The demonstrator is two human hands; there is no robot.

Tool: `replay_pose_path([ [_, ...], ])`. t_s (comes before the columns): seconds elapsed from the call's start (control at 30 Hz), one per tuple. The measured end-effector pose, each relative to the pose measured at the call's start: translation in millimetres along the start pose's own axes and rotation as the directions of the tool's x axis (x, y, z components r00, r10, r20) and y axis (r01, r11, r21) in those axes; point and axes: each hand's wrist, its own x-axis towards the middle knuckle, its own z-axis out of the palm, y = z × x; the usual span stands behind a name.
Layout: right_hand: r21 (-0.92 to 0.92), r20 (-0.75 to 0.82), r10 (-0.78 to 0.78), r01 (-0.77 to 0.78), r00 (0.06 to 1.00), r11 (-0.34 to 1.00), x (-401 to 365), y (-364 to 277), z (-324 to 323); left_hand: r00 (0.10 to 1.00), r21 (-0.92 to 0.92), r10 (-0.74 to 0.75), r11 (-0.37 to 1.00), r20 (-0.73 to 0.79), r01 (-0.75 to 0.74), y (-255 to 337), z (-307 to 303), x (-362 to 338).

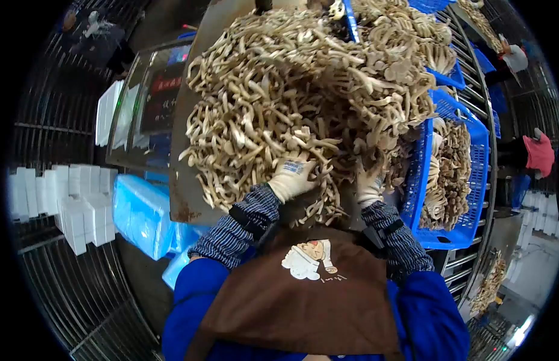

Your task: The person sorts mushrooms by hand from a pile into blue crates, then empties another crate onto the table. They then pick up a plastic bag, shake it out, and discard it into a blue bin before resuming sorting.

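Observation:
A large heap of long-stemmed brown mushrooms (255,102) covers the metal table in front of me. My left hand (291,177), in a white work glove, lies at the heap's near edge, its fingers curled over mushrooms and their tips partly hidden among the stems. To its right, my right hand (368,183), also gloved, reaches up into the heap. Its thumb and fingers close around darker mushrooms, which hide the fingertips. Between the two hands a small strip of loose mushrooms (324,204) trails toward my apron.
A blue crate (419,180) with mushroom clusters stands close on my right, on a roller conveyor (457,265). More crates sit beyond it. A scale-like framed panel (162,96) and blue-wrapped packages (141,213) are at left. Other people (538,153) stand at far right.

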Motion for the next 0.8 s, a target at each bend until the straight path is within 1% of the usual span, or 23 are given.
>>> replay_pose_path([
  [0.03,-0.010,-0.064,-0.003,0.002,0.998,1.000,6,7,-4,0.993,0.048,0.052,0.998,-0.109,-0.047,12,-13,10],
  [0.07,0.233,-0.029,-0.035,0.041,0.999,0.972,11,13,-4,0.994,-0.008,0.017,1.000,-0.105,-0.018,22,-10,26],
  [0.1,0.240,-0.043,-0.034,0.044,0.998,0.970,19,11,-8,0.999,-0.066,-0.008,0.998,-0.051,0.005,39,-21,37],
  [0.13,-0.267,0.063,-0.105,0.118,0.992,0.956,26,8,-14,0.997,-0.169,-0.073,0.983,0.002,0.072,48,-7,58],
  [0.17,-0.694,0.186,-0.099,0.202,0.978,0.691,30,8,-17,0.990,-0.263,-0.128,0.955,0.066,0.141,53,14,81],
  [0.2,-0.779,0.268,-0.051,0.248,0.962,0.575,34,15,-12,0.976,-0.272,-0.144,0.944,0.164,0.186,56,22,100],
  [0.23,-0.740,0.408,0.235,0.169,0.882,0.650,49,-18,-22,0.953,-0.274,-0.158,0.934,0.260,0.230,58,32,119],
  [0.27,-0.695,0.393,0.227,0.126,0.891,0.708,49,-14,-20,0.940,-0.359,-0.237,0.879,0.245,0.315,55,61,139],
  [0.3,-0.646,0.375,0.219,0.084,0.901,0.758,49,-8,-19,0.944,-0.342,-0.218,0.892,0.247,0.296,63,57,142],
  [0.33,-0.599,0.387,0.161,0.114,0.908,0.793,45,-9,-21,0.958,-0.527,-0.240,0.800,0.159,0.288,73,50,136],
  [0.37,-0.548,0.328,-0.032,0.218,0.944,0.807,37,17,-14,0.956,-0.694,-0.281,0.672,0.084,0.258,80,46,132],
  [0.4,-0.271,0.380,0.111,-0.005,0.918,0.962,35,-1,-38,0.996,-0.842,-0.060,0.532,0.070,0.091,58,79,139],
  [0.43,0.024,0.469,0.213,-0.253,0.857,0.967,36,-22,-62,0.983,-0.788,-0.017,0.595,0.184,0.158,75,22,109],
  [0.47,0.231,0.459,0.170,-0.301,0.872,0.925,28,5,-50,0.987,-0.850,-0.073,0.501,0.142,0.159,65,40,99],
  [0.5,0.236,0.499,0.121,-0.269,0.858,0.934,32,-20,-61,0.985,-0.900,-0.132,0.408,0.109,0.154,52,62,96],
  [0.53,0.217,0.573,0.254,-0.444,0.779,0.869,30,-27,-60,0.968,-0.904,-0.157,0.352,0.196,0.241,37,67,95],
  [0.57,0.184,0.645,0.363,-0.597,0.673,0.781,30,-35,-57,0.943,-0.900,-0.184,0.293,0.277,0.322,29,67,94],
  [0.6,0.256,0.708,0.293,-0.620,0.642,0.742,31,-52,-54,0.923,-0.913,-0.238,0.205,0.304,0.353,57,28,85],
  [0.63,0.421,0.768,0.076,-0.590,0.636,0.689,23,-13,-13,0.957,-0.936,-0.218,0.253,0.192,0.245,44,45,90],
  [0.7,0.377,0.612,0.109,-0.410,0.783,0.830,13,-12,6,0.959,-0.945,-0.198,0.217,0.203,0.245,32,46,85],
  [0.73,0.387,0.619,0.101,-0.415,0.779,0.823,12,-12,6,0.956,-0.941,-0.163,0.197,0.244,0.274,40,29,82],
  [0.77,0.361,0.541,0.167,-0.407,0.824,0.839,14,-12,6,0.959,-0.945,-0.172,0.201,0.225,0.258,26,45,75],
  [0.8,0.333,0.457,0.227,-0.402,0.860,0.853,17,-14,5,0.971,-0.951,-0.106,0.207,0.213,0.231,34,36,72],
])
